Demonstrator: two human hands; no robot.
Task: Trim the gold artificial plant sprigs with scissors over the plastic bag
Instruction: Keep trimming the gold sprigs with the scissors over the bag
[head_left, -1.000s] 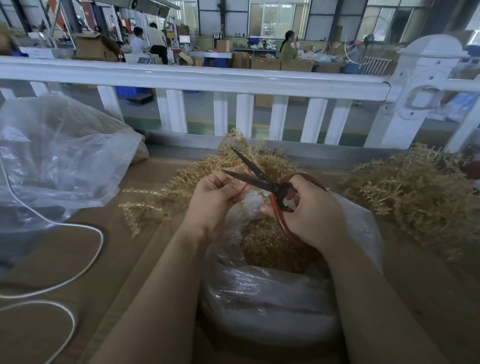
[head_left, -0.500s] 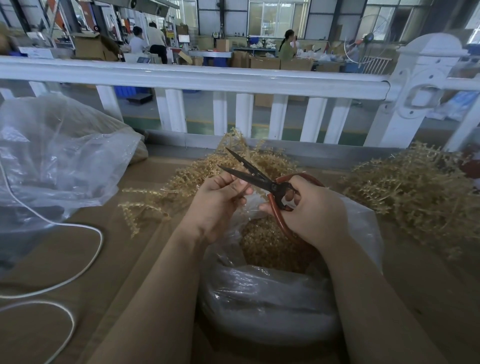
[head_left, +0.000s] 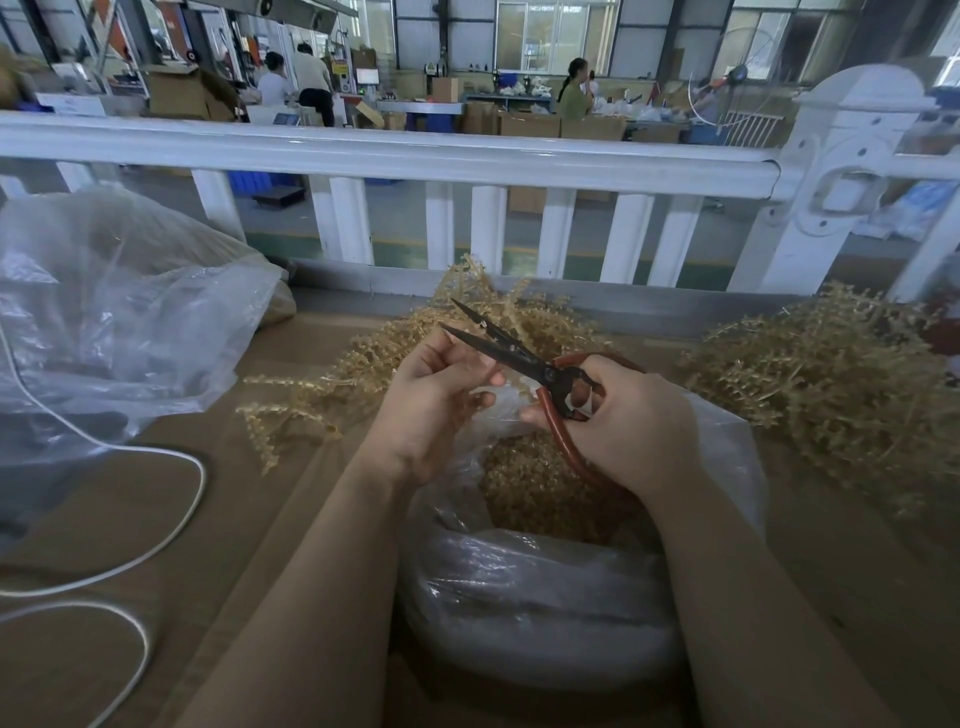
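Note:
My right hand grips red-handled scissors whose dark blades stand apart, pointing up and left. My left hand pinches a small gold sprig piece just below the blades; most of that piece is hidden by the fingers. Both hands hover over the open clear plastic bag, which holds gold trimmings. A loose pile of gold sprigs lies on the table behind my left hand. A second, larger gold sprig heap sits to the right.
A big crumpled clear plastic bag fills the left side. A white cable loops across the brown table at lower left. A white railing borders the table's far edge, with people at work benches beyond it.
The scissors have shifted slightly up and left with the blades still apart. My left hand's fingers have shifted around the sprig under the blades.

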